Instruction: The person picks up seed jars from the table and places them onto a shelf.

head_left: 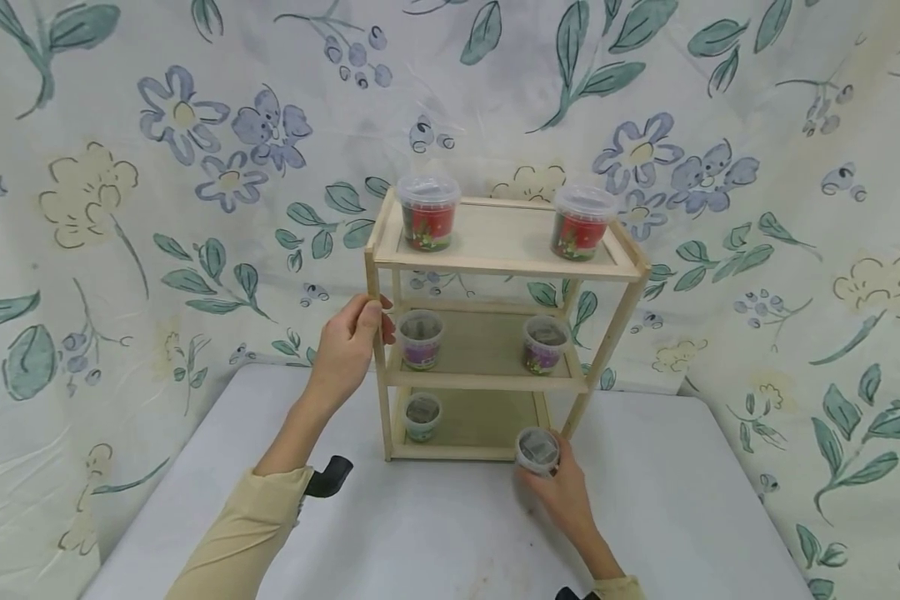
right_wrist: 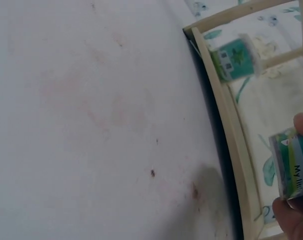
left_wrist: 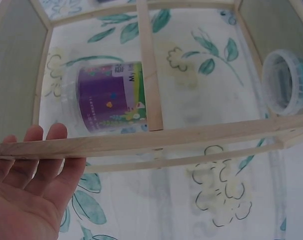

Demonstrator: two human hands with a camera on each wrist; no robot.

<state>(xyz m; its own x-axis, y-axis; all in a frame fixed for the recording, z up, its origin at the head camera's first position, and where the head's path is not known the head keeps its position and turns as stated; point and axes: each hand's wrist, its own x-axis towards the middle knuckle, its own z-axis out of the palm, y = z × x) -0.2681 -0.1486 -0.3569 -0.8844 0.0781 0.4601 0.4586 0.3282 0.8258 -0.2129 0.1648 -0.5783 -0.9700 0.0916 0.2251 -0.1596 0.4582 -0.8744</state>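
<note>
A light wooden three-tier shelf rack stands on the table. My left hand grips its left front post, fingers wrapped around the wood. At the lower right front corner, my right hand holds a small clear-lidded plastic tub with a teal label, between thumb and fingers. Whether this tub touches the bottom shelf cannot be told. A similar teal tub sits at the bottom shelf's left end. Purple-labelled tubs, one left and one right, occupy the middle shelf.
Two larger red-labelled tubs, left and right, stand on the top shelf. The white table has small dark specks in front of the rack. A floral sheet hangs behind.
</note>
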